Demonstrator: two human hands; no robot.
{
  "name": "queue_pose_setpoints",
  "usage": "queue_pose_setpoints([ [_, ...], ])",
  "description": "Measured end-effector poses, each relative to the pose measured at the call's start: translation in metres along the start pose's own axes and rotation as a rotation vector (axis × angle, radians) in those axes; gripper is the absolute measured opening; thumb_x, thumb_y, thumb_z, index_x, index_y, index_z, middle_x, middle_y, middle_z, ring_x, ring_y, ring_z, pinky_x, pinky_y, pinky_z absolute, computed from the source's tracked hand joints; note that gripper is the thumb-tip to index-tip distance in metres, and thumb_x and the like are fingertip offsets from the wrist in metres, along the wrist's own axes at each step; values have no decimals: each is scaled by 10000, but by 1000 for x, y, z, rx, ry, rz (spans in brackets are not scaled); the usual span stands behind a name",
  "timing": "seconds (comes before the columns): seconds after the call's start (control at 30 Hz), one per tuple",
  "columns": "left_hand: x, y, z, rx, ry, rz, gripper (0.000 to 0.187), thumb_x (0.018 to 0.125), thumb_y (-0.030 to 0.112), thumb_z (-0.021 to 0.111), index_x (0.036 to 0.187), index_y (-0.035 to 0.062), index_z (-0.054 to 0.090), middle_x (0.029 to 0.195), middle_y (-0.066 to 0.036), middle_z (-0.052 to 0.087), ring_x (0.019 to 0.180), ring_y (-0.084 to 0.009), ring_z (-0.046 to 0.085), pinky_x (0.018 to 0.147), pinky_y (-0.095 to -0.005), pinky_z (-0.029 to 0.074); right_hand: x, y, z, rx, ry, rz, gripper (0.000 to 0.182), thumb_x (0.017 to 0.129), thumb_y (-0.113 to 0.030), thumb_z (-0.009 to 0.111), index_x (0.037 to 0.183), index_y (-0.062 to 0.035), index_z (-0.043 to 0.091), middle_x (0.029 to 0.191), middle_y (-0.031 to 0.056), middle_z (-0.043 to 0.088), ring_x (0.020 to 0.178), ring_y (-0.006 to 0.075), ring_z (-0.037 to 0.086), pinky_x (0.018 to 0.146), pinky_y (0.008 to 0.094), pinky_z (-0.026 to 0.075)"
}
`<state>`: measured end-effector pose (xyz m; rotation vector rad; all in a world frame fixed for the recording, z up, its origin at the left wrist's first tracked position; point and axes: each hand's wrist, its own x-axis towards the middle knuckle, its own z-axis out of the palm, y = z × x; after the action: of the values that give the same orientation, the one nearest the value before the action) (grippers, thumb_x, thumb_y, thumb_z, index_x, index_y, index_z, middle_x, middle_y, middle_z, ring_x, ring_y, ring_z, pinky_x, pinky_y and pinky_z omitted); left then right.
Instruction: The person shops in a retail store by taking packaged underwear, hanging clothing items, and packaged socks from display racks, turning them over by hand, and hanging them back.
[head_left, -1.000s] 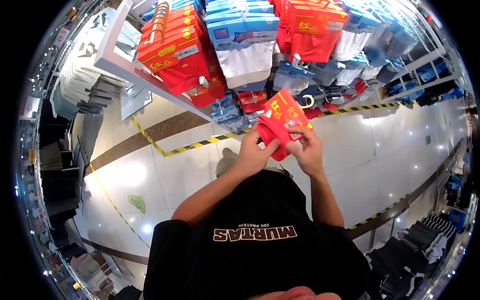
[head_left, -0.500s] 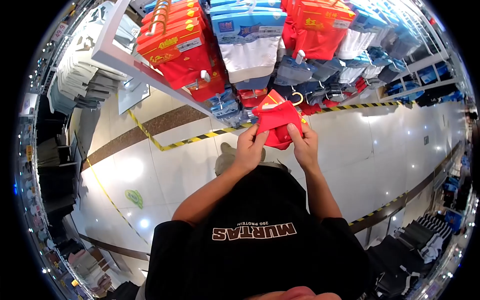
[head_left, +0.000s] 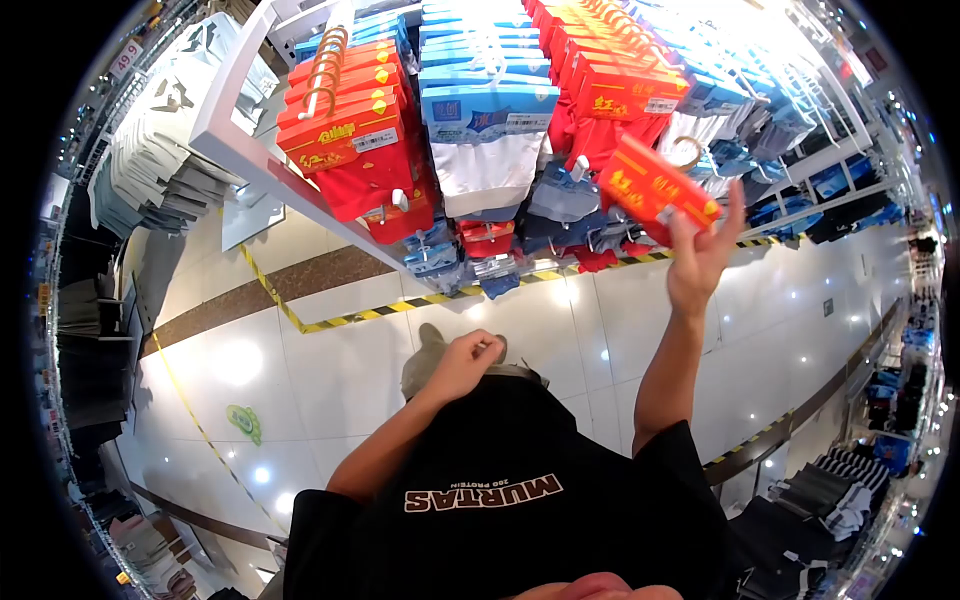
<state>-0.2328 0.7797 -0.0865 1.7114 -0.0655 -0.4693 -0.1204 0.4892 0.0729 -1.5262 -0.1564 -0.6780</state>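
Note:
My right hand is raised at the front right, pinching the lower corner of a red packaged garment with gold lettering on its card and a small hook hanger at its top. Some of its fingers point upward, apart from the pack. The pack is tilted and slightly blurred, in front of the hanging rows. Lower and to the left, my left hand is close to my body with its fingers curled in, and no object shows in it. Nearest the pack hang red underwear packs on cards.
A white metal rack holds red packs and blue-carded white garments. Light shirts hang at the left. Yellow-black tape runs along the floor before the rack. Folded dark clothes lie at the lower right.
My left hand has let go of the red garment and dropped down toward my body. My right hand has carried it up and to the right, toward the rack, its card now facing me.

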Motion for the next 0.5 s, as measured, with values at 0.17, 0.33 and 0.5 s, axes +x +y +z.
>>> queue_pose_setpoints([
  [0.17,-9,-5,-7,53,-32,-76,168,940,153,604,991,-2,643,869,-35,659,769,-82,592,700,-236,474,78,0,-2,242,-72,13,572,956,-8,535,1445,-27,240,1228,211,561,1117,212,576,961,355,483],
  [0.33,-19,-4,-26,41,65,-107,164,938,153,607,980,-1,644,836,-33,652,749,-78,588,684,-248,479,113,35,20,414,-214,133,410,956,-37,556,1330,5,395,1191,152,606,1071,192,606,938,316,488],
  [0.5,-29,-124,-83,60,421,-98,213,909,184,633,994,-10,658,828,-90,676,739,-149,621,680,-282,492,104,53,40,359,-67,110,371,945,-62,599,1268,-6,426,1147,120,621,1005,167,614,901,304,487],
])
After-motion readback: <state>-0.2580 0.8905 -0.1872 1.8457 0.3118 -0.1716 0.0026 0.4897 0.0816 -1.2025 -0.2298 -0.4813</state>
